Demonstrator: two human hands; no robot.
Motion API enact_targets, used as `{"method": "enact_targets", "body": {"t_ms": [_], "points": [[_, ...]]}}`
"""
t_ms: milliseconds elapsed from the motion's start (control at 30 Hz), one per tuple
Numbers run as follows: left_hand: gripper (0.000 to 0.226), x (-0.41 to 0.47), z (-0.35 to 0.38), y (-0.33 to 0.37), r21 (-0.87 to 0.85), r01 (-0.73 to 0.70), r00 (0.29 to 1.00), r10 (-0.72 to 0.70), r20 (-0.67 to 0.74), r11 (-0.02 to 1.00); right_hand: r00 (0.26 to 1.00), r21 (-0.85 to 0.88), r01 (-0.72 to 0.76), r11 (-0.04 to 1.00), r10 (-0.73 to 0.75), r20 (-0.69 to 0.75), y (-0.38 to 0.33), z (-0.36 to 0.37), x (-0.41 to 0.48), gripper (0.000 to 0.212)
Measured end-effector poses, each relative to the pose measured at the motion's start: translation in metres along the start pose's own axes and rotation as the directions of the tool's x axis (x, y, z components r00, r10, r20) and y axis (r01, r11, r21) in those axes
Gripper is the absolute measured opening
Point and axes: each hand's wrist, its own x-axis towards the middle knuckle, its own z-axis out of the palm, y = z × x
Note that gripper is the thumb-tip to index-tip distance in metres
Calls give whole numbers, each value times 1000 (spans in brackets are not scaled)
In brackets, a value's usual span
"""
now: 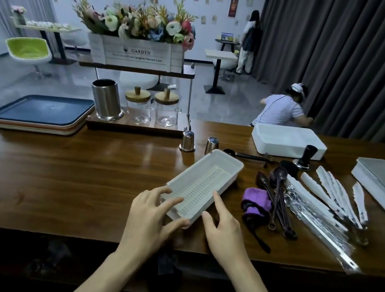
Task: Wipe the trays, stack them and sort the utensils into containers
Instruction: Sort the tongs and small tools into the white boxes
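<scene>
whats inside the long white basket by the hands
Only a slotted cream insert shows inside the white basket, with no utensils in it. The left hand rests its fingers over the near corner, so that part is hidden.

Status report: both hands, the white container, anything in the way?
Left hand open, fingers on near end of white slotted container. Right hand open, forefinger at its rim. Purple cloth beside, not blocking.

Left hand (149, 217), right hand (225, 230) at white slotted container (218, 168)
</scene>
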Motion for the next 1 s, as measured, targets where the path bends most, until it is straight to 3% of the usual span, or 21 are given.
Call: {"method": "enact_targets", "body": {"t_ms": [133,300,400,567,700,867,1000], "points": [[52,2,1,-5,-77,-94,996,93,-16,993,1000,69,-21,997,23,-17,0,-3,-2,64],[23,-1,-4,-8,-236,-121,988,94,-122,964,1000,134,17,991,-16,-9,-8,-4,-5,67],[12,-6,-6,-12,-293,-150,986,121,-115,944,1000,193,10,981,-12,5,-11,1,-7,68],[48,-10,-5,-19,-280,-175,984,179,-13,944,999,247,23,969,-29,20,-13,6,-6,74],[56,-6,-1,-19,-258,-88,992,107,62,962,998,240,41,970,-50,33,-14,11,-7,76],[59,1,2,-17,-290,-79,997,71,-37,954,999,213,31,977,-38,27,-11,17,-8,67],[91,8,-1,-11,-334,11,1000,-14,-7,942,999,164,43,986,-45,9,-5,20,-6,68]]}}
